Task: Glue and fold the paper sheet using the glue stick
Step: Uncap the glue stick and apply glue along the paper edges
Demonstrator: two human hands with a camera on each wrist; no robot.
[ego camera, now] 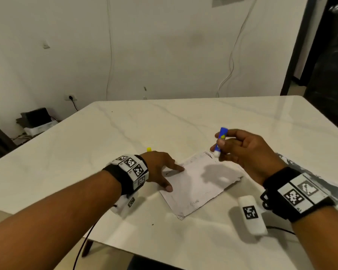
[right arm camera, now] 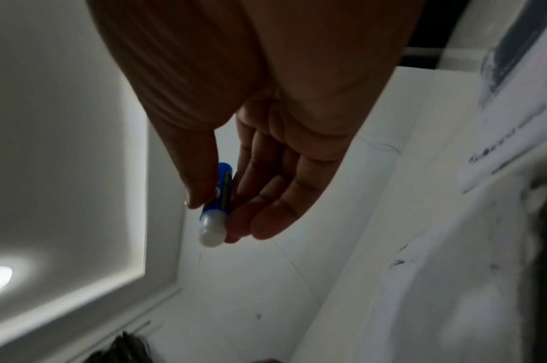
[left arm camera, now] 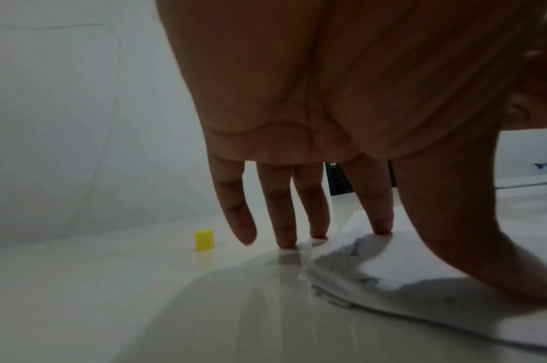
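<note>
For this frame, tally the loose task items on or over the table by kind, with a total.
Paper sheet: 1, flat on the table, pressed by the left hand
Glue stick: 1, uncapped, held by the right hand
Yellow cap: 1, standing on the table
Total: 3

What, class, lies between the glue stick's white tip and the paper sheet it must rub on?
Nothing visible. The right hand holds the uncapped glue stick tip-down above the far edge of the paper sheet. The left hand presses the sheet's left edge, off to the side, and the yellow cap stands on the table beyond it.
</note>
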